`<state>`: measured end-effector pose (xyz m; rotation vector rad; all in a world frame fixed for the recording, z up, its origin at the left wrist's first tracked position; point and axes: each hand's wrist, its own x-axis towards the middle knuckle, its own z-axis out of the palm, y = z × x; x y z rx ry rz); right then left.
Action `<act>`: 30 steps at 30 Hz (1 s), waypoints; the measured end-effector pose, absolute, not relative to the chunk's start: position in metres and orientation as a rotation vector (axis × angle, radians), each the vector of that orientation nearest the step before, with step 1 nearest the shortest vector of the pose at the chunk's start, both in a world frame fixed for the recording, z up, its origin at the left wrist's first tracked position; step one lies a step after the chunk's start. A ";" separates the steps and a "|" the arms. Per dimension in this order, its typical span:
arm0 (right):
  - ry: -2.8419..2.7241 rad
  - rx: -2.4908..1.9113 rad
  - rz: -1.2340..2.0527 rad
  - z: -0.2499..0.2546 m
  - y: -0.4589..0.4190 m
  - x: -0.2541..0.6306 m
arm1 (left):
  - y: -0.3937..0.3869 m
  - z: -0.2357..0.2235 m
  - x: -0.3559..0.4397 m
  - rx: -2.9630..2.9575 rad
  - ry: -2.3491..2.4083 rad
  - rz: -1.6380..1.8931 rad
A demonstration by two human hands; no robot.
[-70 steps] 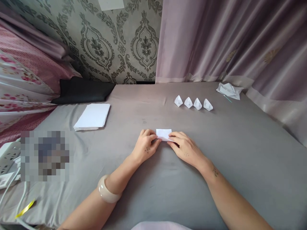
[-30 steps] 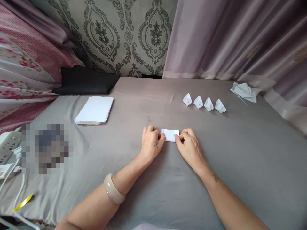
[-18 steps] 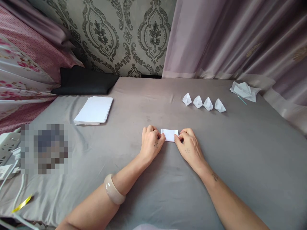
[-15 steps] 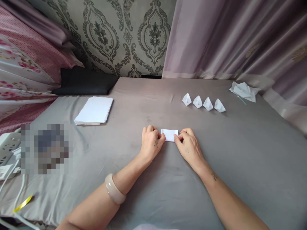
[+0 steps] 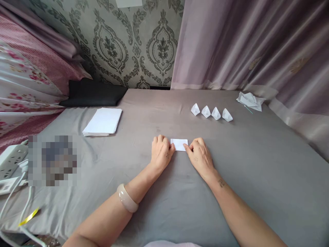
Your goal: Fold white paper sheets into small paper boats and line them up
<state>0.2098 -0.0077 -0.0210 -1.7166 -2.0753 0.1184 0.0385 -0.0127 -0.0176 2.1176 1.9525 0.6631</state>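
A small folded sheet of white paper (image 5: 179, 144) lies in the middle of the grey cloth, between my two hands. My left hand (image 5: 162, 151) is closed at its left edge, the thumb on the paper and the other fingers curled. At the right edge my right hand (image 5: 199, 154) is closed too, its thumb laid on the paper's lower right corner and the fingers bent behind. Several folded white paper boats (image 5: 206, 112) stand in a row beyond my right hand.
Left of my hands lies a stack of white paper (image 5: 102, 121), with a folded black cloth (image 5: 95, 93) behind it. Crumpled white paper (image 5: 250, 100) is at the far right. A power strip (image 5: 11, 159) with white cables and a yellow strip (image 5: 29, 216) are at the left edge.
The camera view has shifted slightly, so the whole scene sits a little differently. Both hands still hold the folded paper at its two ends; its shape looks the same.
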 end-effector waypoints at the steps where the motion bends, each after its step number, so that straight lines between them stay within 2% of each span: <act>1: -2.068 -1.709 0.106 -0.022 -0.008 0.211 | -0.013 -0.017 0.038 2.128 1.959 0.649; 5: -2.043 -1.651 0.107 -0.024 -0.006 0.214 | -0.013 -0.012 0.039 2.348 1.848 0.582; 10: -2.220 -1.543 0.047 -0.010 -0.011 0.201 | -0.014 0.001 0.042 2.805 1.425 0.227; 14: -2.468 -1.447 0.092 0.004 -0.027 0.184 | -0.026 0.003 0.035 2.858 1.355 0.216; 20: -2.505 -1.519 -0.021 0.004 -0.055 0.166 | -0.044 0.002 0.011 2.791 1.419 0.253; 30: -2.478 -1.570 0.022 0.003 -0.060 0.171 | -0.050 0.001 0.007 2.760 1.550 0.163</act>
